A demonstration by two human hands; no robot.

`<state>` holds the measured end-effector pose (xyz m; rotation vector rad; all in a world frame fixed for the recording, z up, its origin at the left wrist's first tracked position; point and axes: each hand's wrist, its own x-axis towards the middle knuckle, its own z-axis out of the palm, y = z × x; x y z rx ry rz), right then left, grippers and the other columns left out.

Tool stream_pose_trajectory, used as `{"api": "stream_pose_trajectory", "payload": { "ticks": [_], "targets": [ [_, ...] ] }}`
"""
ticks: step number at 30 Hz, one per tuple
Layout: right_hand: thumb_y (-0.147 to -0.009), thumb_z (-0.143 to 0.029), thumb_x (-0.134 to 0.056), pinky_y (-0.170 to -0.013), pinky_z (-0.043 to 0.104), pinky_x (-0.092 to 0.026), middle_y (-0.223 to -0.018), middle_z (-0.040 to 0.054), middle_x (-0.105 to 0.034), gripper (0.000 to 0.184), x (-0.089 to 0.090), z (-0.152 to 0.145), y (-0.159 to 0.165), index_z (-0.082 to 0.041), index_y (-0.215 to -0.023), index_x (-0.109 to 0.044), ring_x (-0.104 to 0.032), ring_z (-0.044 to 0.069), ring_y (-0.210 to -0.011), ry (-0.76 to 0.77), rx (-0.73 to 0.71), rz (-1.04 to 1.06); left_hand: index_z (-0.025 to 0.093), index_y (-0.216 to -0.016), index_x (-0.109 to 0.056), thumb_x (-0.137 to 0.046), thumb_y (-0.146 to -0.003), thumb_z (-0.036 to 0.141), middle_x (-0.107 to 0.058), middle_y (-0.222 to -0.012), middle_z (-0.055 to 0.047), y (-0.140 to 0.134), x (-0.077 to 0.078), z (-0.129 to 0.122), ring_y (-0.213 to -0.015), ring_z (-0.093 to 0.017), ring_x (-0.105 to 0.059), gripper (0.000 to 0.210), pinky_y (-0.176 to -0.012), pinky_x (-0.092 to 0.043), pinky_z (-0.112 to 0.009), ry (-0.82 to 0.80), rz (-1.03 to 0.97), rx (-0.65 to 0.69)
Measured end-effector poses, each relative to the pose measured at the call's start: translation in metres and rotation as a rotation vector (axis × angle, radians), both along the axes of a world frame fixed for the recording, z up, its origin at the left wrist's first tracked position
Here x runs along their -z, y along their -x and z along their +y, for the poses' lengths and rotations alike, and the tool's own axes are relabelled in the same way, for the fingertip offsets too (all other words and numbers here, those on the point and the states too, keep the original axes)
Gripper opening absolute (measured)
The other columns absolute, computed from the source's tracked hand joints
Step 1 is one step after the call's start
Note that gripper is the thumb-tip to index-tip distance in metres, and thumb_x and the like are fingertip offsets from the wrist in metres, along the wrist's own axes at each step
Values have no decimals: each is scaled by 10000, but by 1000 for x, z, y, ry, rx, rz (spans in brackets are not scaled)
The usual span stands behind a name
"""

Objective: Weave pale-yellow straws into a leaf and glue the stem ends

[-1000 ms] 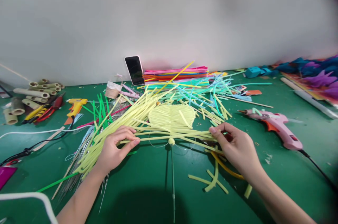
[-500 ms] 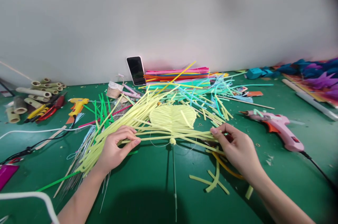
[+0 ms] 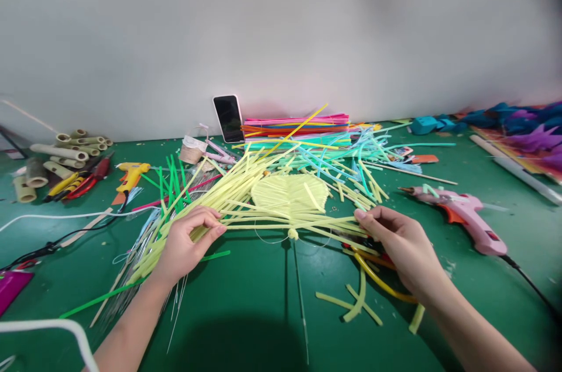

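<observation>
A pale yellow leaf-like piece [image 3: 285, 192] made of pipe cleaners lies in the middle, with a small round yellow knob [image 3: 293, 234] at its near end. From the knob a thin green stem [image 3: 300, 293] runs towards me. Pale yellow pipe cleaners [image 3: 259, 226] stretch crosswise over the piece's near end. Their left ends are pinched between the thumb and fingers of my left hand [image 3: 189, 243], beside a big heap of loose stems. On the other side, my right hand [image 3: 397, 240] pinches their right ends; its curled fingers are partly hidden.
A pink glue gun [image 3: 465, 214] lies at right, a yellow glue gun [image 3: 132, 176] at left near pliers [image 3: 90, 182] and bamboo tubes [image 3: 65, 152]. A phone [image 3: 228, 119] leans on the white wall beside bundled coloured pipe cleaners [image 3: 298, 126]. Cut yellow pieces [image 3: 362, 302] lie in front.
The lower end of the green stem has swung to the right, and the knob has shifted slightly right. My hands have spread a little apart, still pinching the pipe cleaners.
</observation>
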<state>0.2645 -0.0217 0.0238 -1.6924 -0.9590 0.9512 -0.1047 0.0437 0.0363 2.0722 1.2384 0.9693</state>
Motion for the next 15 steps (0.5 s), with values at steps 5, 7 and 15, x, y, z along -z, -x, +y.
{"api": "stream_pose_trajectory", "payload": {
  "ticks": [5,7,15],
  "targets": [
    [-677,-643,-755,-433,207,-335,-624,-14,-570,468,-3,-1,2,-198,-703,-609,-483,119,-540,109,27,51,212,-734,-637,-661,-876,264,-673,-864,-39,-4,0,-1,-914,-205,-634,153,-851,-483,-342,-58,63,14],
    [-693,-646,-742,-436,211,-347,-636,-8,-593,463,-3,-1,2,-201,-726,-620,-502,124,-538,104,8,69,212,-748,-636,-644,-887,264,-674,-860,-38,-6,0,-1,-906,-204,-633,149,-846,-480,-343,-79,95,26],
    [-750,-645,-691,-530,246,-418,-791,55,-683,466,-1,1,0,-181,-797,-681,-566,169,-663,14,-41,21,218,-759,-628,-672,-869,299,-673,-840,-36,-7,0,0,-897,-212,-621,143,-852,-477,-361,-188,162,-32]
  ]
}}
